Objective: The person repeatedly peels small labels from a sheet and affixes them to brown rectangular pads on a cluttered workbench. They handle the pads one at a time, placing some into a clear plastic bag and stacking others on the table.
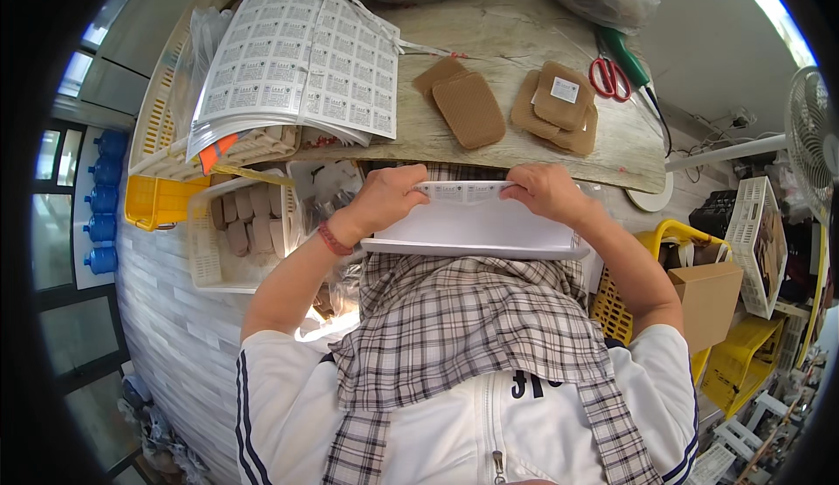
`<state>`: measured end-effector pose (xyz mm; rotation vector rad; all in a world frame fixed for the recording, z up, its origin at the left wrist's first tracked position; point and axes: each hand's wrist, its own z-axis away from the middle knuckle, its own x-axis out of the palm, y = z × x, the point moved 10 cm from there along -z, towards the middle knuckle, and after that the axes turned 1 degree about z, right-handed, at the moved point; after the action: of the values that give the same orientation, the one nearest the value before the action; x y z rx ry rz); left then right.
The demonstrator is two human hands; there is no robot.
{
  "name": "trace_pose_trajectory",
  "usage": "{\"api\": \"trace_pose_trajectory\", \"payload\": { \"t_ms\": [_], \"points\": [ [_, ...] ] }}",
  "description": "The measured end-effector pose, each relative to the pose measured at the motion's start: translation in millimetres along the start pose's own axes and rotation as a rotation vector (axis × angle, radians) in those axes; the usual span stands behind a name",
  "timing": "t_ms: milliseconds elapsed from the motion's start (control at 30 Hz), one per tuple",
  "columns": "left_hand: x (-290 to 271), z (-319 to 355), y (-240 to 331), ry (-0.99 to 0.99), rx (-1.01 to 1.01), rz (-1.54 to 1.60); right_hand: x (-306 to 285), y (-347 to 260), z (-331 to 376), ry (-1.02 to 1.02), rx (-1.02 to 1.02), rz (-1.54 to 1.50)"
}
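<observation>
The person wears a white short-sleeved top with thin dark stripes running down the side of the left sleeve and along the edge of the right one. A zip runs down the middle of the chest, its metal pull hanging near the bottom, and a dark printed mark sits beside it. A checked scarf in grey, brown and cream drapes over the chest and hangs down in two long ends. Both forearms are bare. A reddish-brown beaded bracelet [333, 240] circles the wrist of the left hand [384, 198].
</observation>
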<state>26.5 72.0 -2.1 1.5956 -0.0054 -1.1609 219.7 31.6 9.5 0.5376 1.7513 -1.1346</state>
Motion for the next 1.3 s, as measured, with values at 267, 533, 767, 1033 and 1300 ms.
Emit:
{"api": "trace_pose_trajectory", "payload": {
  "t_ms": [267, 533, 767, 1033, 1300],
  "points": [
    [-1.5, 31.7, -37.0, -0.047, -0.076, 0.277, 4.2, 20.6, 2.1, -0.134, -0.001, -0.200],
    [-13.1, 66.8, -80.3, -0.129, -0.109, 0.150, 24.0, 57.1, 22.2, -0.161, 0.429, -0.604],
    [-23.5, 50.4, -46.6, -0.174, 0.005, 0.000, 42.0, 58.7, 25.3, -0.092, 0.507, -0.584],
    [3.2, 58.8, -46.9, -0.539, 0.015, -0.574, 33.1, 41.7, 22.6, -0.018, 0.410, -0.482],
    [12.7, 2.0, 1.9, -0.099, 0.021, -0.033, 35.9, 27.8, 9.1, 0.064, 0.306, -0.411]
  ]
}}
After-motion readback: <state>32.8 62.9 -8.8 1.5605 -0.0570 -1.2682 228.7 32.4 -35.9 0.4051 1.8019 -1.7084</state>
